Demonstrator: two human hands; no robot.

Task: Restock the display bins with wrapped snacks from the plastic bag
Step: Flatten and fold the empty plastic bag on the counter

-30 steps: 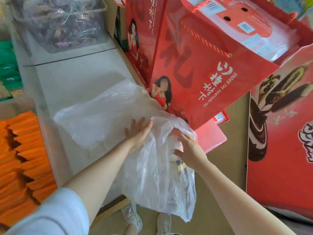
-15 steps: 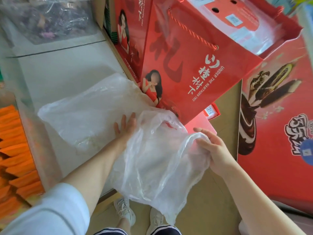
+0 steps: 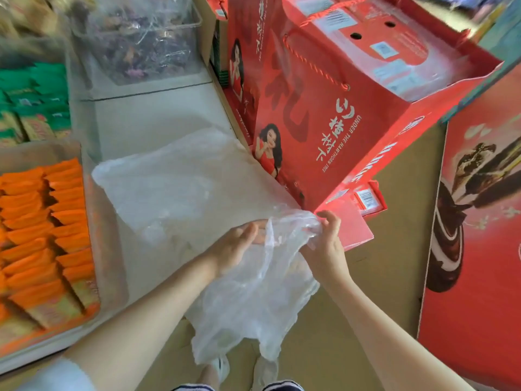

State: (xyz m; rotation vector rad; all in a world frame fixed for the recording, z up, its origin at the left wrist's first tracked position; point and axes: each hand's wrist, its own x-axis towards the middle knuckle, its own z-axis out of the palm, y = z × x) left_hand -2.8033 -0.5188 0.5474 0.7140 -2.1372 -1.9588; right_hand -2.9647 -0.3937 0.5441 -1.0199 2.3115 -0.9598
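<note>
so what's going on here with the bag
A person stands at a shop counter holding a clear plastic bag by its top, left hand and right hand both gripping the film. It hangs off the counter edge, and any contents can't be made out. The bin of orange snacks to the left looks well stocked.

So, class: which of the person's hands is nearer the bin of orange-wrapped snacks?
Left. The left hand grips the plastic bag on the side facing the orange snack bin; the right hand is farther away.
</note>
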